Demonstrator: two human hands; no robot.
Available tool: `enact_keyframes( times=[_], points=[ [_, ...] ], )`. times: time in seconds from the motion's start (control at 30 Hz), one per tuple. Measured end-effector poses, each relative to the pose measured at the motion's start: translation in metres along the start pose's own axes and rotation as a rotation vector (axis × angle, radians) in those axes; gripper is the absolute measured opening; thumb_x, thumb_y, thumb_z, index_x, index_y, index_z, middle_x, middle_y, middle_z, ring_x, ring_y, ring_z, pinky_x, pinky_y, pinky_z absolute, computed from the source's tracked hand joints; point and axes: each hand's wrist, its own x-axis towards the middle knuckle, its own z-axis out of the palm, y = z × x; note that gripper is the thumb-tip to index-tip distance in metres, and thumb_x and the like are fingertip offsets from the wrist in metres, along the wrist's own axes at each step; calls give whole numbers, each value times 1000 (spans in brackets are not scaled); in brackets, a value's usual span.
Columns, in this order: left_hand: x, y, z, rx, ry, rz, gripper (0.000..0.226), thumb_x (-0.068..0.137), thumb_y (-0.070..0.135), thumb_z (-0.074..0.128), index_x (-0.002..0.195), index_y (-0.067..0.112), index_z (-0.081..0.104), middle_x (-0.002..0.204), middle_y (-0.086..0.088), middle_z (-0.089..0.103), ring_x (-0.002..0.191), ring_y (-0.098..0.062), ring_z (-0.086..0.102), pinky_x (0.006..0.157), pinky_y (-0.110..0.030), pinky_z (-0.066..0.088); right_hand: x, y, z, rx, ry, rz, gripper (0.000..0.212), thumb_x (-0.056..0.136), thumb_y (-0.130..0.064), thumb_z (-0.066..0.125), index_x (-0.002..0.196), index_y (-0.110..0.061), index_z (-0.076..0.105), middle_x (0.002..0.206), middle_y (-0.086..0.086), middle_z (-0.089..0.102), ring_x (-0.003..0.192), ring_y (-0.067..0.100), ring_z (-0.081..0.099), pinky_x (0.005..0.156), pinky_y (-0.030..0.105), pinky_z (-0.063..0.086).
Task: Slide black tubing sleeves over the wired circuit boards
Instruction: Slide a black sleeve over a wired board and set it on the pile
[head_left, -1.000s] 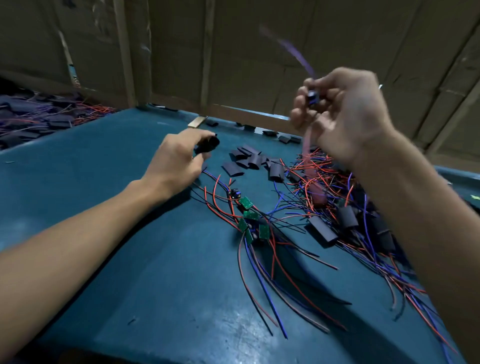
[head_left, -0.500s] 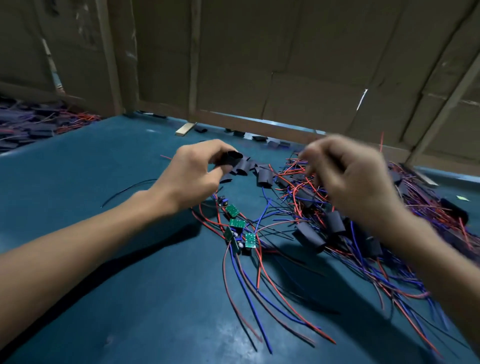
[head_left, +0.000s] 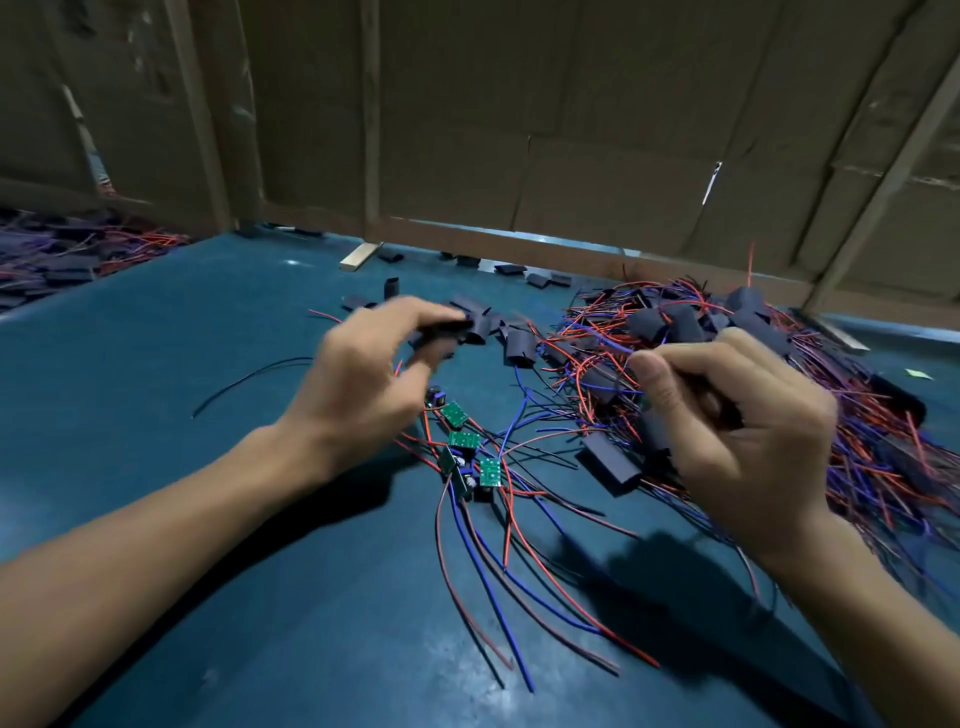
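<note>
- No text, label, brand, number or sign can be read anywhere in this view.
- The green circuit boards (head_left: 459, 439) carry only small pale marks, too small and blurred to read.
- The brown cardboard wall (head_left: 597, 130) at the back shows no print.

i am seeing the table (head_left: 156, 441) with the bare circuit boards (head_left: 465, 441) lying in the middle, their wires (head_left: 498, 597) running toward me. the left hand (head_left: 363, 395) is sitting left of the boards, the right hand (head_left: 743, 431) right of them. the loose sleeves (head_left: 519, 343) are lying behind the boards. the big pile of sleeved boards (head_left: 779, 332) is lying on the right, behind the right hand. a cardboard wall (head_left: 571, 130) is standing behind the table.
</note>
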Motion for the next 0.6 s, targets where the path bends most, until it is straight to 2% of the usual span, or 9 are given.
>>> enact_keyframes(
  times=[0.1,0.17,0.2,0.3,0.33,0.43,0.47,0.53,0.6],
  points=[
    [9,-14,-14,17,157,-71,21,90,5,70,111,11,72,104,11,68,92,-5,65,89,-17,50,0,8,-3,-10,50,-12,22,98,-19,68,87,-1,75,68,9,60,57,25,52,54,33,39],
    [11,-25,-24,30,120,-66,21,90,6,70,110,10,72,104,12,67,92,1,61,89,-13,47,-2,12,-3,-10,40,-3,23,97,-18,68,87,1,76,69,10,62,58,27,55,53,39,40],
    [11,-29,-28,56,79,-40,21,89,6,70,110,9,72,105,12,66,92,3,60,90,-14,47,-3,14,-3,-11,36,8,23,97,-18,68,88,1,76,69,10,62,58,27,55,54,40,41],
    [12,-40,-36,136,39,7,21,88,6,71,108,9,73,105,14,65,93,6,56,89,-33,49,-4,17,-2,-13,37,25,22,98,-20,68,89,-1,76,70,8,62,60,26,56,56,37,41],
    [13,-44,-39,135,49,0,21,87,6,71,108,9,73,104,13,65,92,6,57,89,-32,50,-4,17,-1,-19,39,24,22,98,-20,68,89,-2,76,70,7,62,60,25,56,56,36,41],
    [14,-54,-45,165,78,-12,21,87,4,72,107,8,73,102,11,66,91,5,56,90,-17,46,-4,18,-1,-33,38,23,22,98,-21,68,90,-3,76,71,5,62,61,24,56,58,32,41],
    [13,-57,-46,184,89,-23,20,88,5,71,108,9,73,101,9,67,90,3,57,90,-20,47,-4,18,0,-37,38,22,22,98,-22,68,90,-3,77,71,5,62,61,24,56,58,32,40],
    [13,-64,-50,208,108,-56,19,90,5,67,108,10,72,100,3,72,90,-11,64,87,-36,52,-4,18,1,-53,34,21,23,98,-22,68,89,-3,77,70,6,62,60,24,55,57,32,40],
    [16,-69,-54,195,118,-77,22,92,1,59,104,15,71,95,1,73,87,-23,67,85,-43,53,-4,18,1,-59,29,18,22,98,-22,68,89,-3,77,71,6,63,60,24,56,57,34,41]
  ],
)
